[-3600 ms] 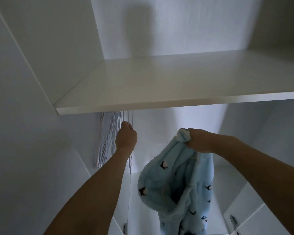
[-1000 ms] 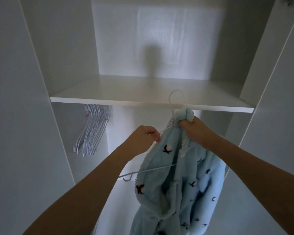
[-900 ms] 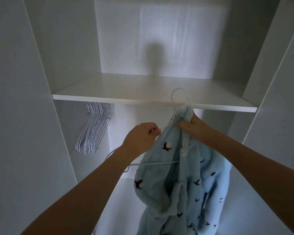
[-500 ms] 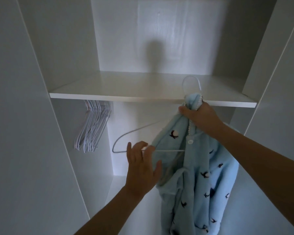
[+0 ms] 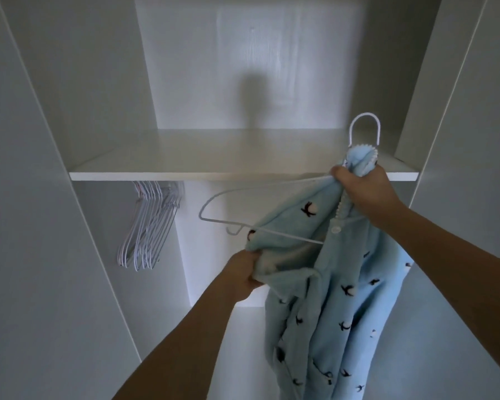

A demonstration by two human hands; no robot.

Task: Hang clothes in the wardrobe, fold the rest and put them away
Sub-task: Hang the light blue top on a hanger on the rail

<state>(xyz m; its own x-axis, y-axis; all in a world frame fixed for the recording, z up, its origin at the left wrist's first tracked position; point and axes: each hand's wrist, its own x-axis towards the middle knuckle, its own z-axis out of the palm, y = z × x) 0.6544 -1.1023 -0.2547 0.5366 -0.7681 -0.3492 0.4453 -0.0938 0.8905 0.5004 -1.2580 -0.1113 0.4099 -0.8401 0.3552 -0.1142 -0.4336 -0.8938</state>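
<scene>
Pajama top (image 5: 338, 272), pale blue, hangs half-threaded on the hanger (image 5: 243, 223) before the wardrobe shelf (image 5: 214, 168). Head view: right hand (image 5: 361, 189) clenches collar and hook; left hand (image 5: 247, 274) pinches the loose shoulder, which should slide over the bare arm.

Pale blue garment (image 5: 329, 313) with small dark motifs, white hanger (image 5: 214, 203), white wardrobe (image 5: 185, 160)
</scene>
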